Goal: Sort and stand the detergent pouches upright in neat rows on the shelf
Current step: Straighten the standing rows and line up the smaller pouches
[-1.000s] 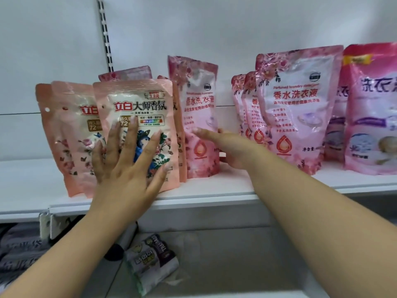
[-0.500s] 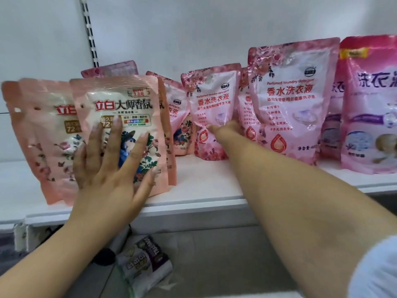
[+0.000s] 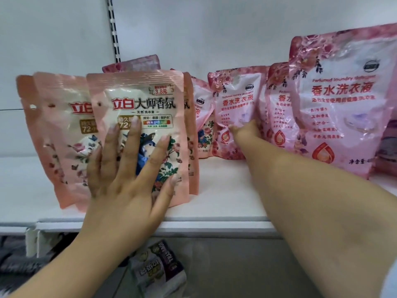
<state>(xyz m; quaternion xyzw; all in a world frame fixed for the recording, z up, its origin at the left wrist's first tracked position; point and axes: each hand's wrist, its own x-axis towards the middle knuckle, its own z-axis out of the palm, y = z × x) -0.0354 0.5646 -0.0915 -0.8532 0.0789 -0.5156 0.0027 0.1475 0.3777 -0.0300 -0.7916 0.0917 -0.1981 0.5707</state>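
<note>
I see my left hand (image 3: pixel 120 186) spread flat, fingers open, bracing the peach pouch (image 3: pixel 139 134); my right hand (image 3: pixel 247 131) pinches the small pink pouch (image 3: pixel 236 104) just beyond its fingertips (soft, slippery film, liquid-heavy, so I'd grip the upper edges)

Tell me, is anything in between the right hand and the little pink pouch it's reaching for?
Nothing visible is. The right hand is already touching the front of the small pink pouch, with bare white shelf under the arm. The bigger pink pouch stands beside it, not between them.
</note>
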